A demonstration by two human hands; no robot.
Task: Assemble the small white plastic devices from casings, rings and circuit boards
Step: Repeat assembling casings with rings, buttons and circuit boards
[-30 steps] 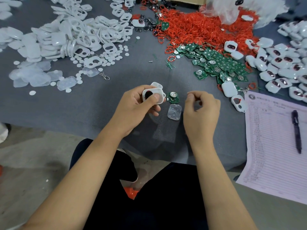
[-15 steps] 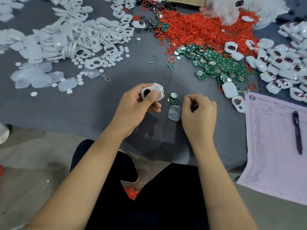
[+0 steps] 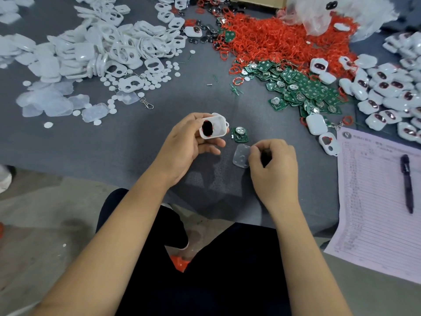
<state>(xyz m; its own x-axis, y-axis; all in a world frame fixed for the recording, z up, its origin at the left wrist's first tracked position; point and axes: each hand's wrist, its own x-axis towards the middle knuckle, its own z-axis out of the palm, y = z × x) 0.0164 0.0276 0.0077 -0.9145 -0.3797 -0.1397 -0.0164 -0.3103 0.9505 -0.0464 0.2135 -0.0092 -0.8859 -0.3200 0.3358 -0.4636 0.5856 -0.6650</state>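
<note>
grey table [image 3: 114,142], red-ringed white casing [image 3: 214,129]

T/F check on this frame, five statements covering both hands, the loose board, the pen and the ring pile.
1. The left hand holds a white casing. True.
2. A green circuit board lies on the table, right of that casing. True.
3. The right hand lies flat and open on the paper form. False: its fingers are curled at a clear plastic cover on the cloth.
4. The pen lies on the paper form. True.
5. The red rings are piled at the near left. False: far, right of centre.
</note>
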